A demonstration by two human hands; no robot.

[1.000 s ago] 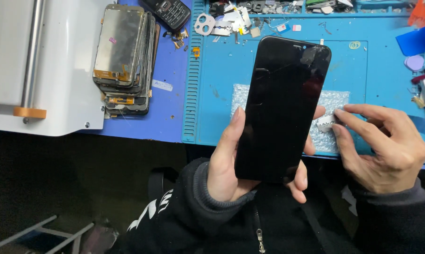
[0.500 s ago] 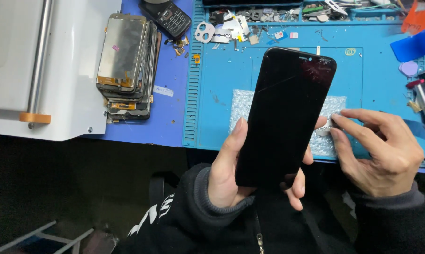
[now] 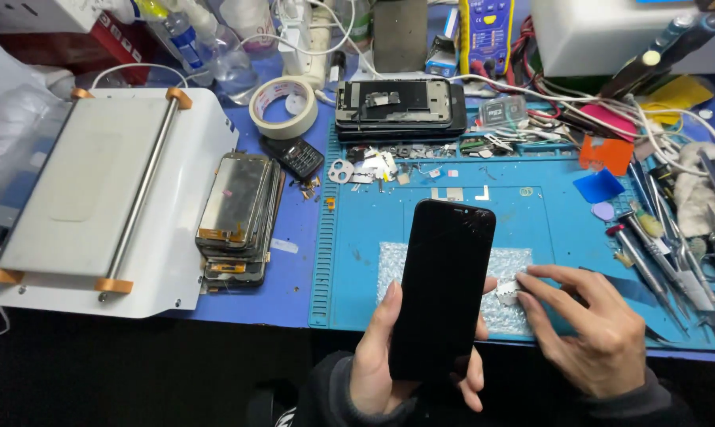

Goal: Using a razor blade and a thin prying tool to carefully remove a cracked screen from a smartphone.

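My left hand (image 3: 389,364) holds a black smartphone (image 3: 443,285) upright by its lower half, dark cracked screen facing me, above the near edge of the blue work mat (image 3: 547,229). To its right, my right hand (image 3: 591,328) rests on the mat with its fingertips on a small silvery piece (image 3: 509,289) that lies on a patch of clear bubble-textured film (image 3: 501,265). Whether the fingers pinch that piece or only touch it is unclear.
A stack of removed phone screens (image 3: 239,217) lies left of the mat beside a white flat machine (image 3: 104,202). A tape roll (image 3: 285,105), an opened phone frame (image 3: 397,107), a yellow multimeter (image 3: 486,32), tweezers and screwdrivers (image 3: 666,253) crowd the back and right.
The view has tilted up, so more of the bench's far side shows. The phone stays in my left hand and looks lower and smaller in the frame. My right hand stays on the silvery piece.
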